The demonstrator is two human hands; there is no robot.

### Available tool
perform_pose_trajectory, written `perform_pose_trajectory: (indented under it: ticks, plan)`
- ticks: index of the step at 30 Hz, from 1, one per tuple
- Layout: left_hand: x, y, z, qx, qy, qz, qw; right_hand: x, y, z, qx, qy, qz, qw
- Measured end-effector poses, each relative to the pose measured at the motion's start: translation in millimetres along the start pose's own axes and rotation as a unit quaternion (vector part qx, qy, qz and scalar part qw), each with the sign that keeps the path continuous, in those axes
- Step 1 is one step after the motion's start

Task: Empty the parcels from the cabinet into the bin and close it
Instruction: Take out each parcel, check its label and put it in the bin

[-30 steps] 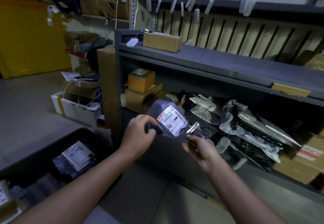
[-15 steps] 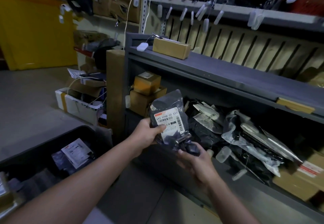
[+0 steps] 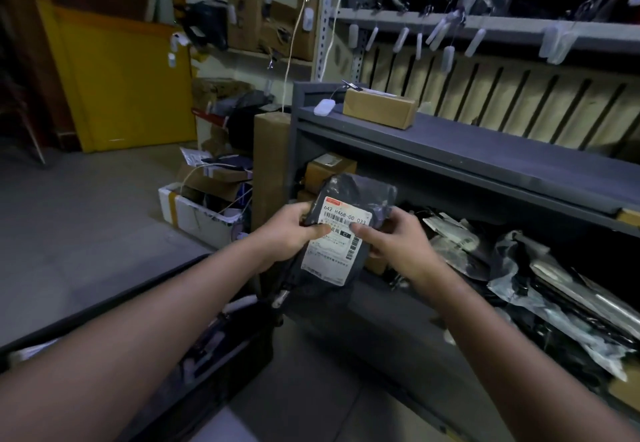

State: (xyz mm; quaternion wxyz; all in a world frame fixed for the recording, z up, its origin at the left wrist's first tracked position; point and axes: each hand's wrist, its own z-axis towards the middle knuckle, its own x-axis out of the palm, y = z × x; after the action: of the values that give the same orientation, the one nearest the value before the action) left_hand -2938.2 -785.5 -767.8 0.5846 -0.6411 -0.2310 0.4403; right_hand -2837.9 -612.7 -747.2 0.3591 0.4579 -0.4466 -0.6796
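Observation:
I hold a dark plastic parcel (image 3: pixel 353 195) with a white shipping label upright in front of the grey cabinet (image 3: pixel 485 150). My left hand (image 3: pixel 287 233) grips its left edge, thumb on the label. My right hand (image 3: pixel 394 237) grips its right edge. A small tag dangles from the parcel's bottom. The cabinet's lower shelf holds several more plastic-wrapped parcels (image 3: pixel 540 282) and brown boxes (image 3: pixel 329 168). The black bin (image 3: pixel 194 272) stands open at lower left under my left forearm, with parcels inside it.
A brown box (image 3: pixel 379 112) and a white tag lie on the cabinet top. A tall cardboard box (image 3: pixel 270 164) leans on the cabinet's left side. A white foam box (image 3: pixel 197 216) of clutter sits on the floor beyond. Tags hang from the upper shelf.
The parcel has turned upright with its label facing me and both hands now hold its sides. The view has moved closer to the cabinet.

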Motion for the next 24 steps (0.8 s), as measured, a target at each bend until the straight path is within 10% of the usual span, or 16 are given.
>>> perform_pose_trajectory:
  ticks: [24]
  plan:
    - [-204, 222, -24, -0.174, -0.131, 0.040, 0.975, 245, -116, 111, 0.198, 0.087, 0.088, 0.972]
